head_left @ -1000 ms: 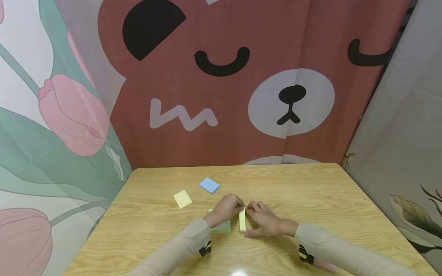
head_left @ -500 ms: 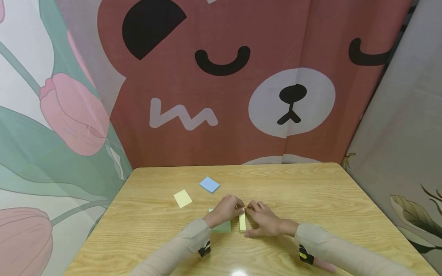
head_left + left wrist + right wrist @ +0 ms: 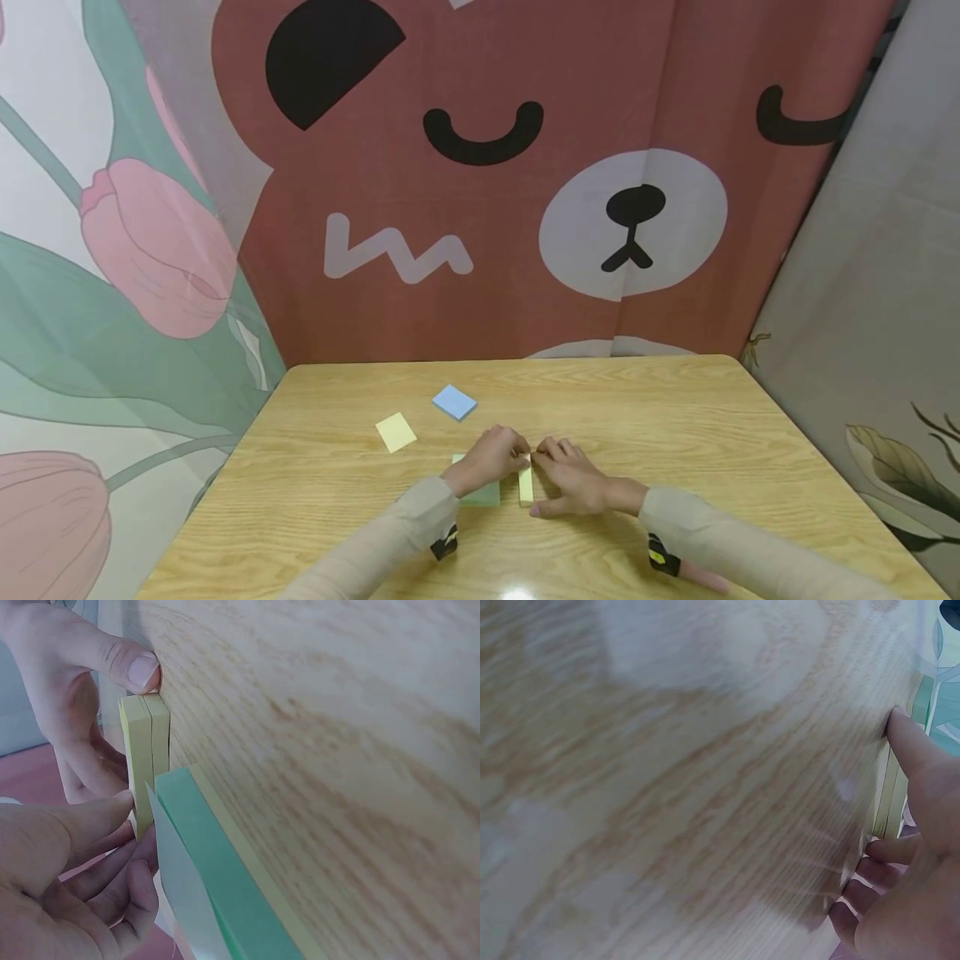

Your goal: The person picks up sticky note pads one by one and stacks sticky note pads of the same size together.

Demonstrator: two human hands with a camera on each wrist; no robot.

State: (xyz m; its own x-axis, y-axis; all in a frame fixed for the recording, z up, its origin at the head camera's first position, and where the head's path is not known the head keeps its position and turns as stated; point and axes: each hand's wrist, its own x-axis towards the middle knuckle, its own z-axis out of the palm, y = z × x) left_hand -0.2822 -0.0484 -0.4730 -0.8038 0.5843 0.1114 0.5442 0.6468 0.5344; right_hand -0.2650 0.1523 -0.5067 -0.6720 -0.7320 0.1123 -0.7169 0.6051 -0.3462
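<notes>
While the left grip (image 3: 489, 457) pinches the yellow pad (image 3: 526, 489) at twelve o'clock and the right grip (image 3: 576, 478) (spread wider) spans it, uneven pressure could skew it towards nine o'clock's green pad (image 3: 482, 495).

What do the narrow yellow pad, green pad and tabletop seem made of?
Narrow yellow pad: matte, apparently paper, with layer lines.
Green pad: matte, probably paper; a thin sheet lifts from it.
Tabletop: wood or wood-look laminate, showing grain and a glossy highlight.
</notes>
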